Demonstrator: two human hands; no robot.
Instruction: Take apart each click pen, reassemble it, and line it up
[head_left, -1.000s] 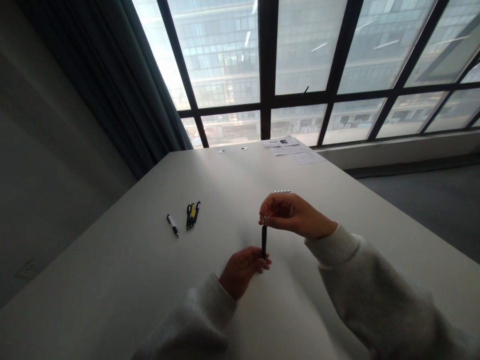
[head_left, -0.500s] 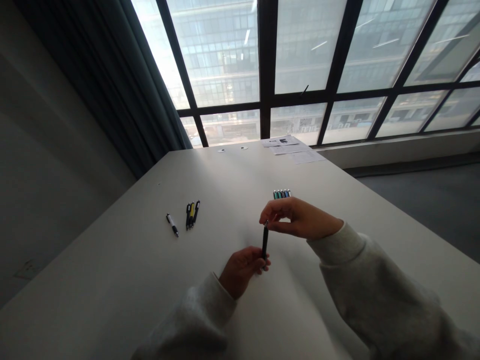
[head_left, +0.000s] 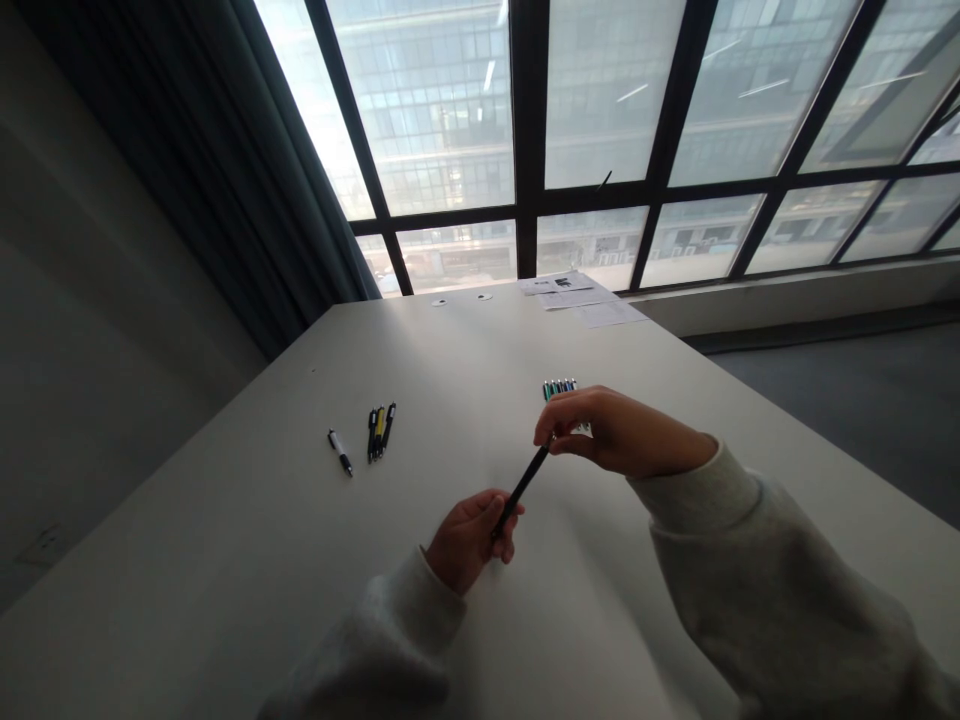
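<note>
I hold a black pen [head_left: 523, 487] between both hands, above the white table [head_left: 225, 560]. My left hand [head_left: 469, 538] is closed round its lower end. The fingers of my right hand [head_left: 611, 432] pinch its upper end. The pen leans to the right at the top. A row of several pens with coloured ends [head_left: 559, 388] lies on the table just beyond my right hand, partly hidden by it.
Three black and yellow pens [head_left: 378, 431] lie together at the left, with a white and black pen [head_left: 340, 452] beside them. Sheets of paper [head_left: 577, 297] rest at the table's far edge by the window. A dark curtain [head_left: 247, 180] hangs at the left.
The pen has tipped from upright to a slant, its top to the right. My right hand has moved right and slightly down; my left hand has shifted a little left.
</note>
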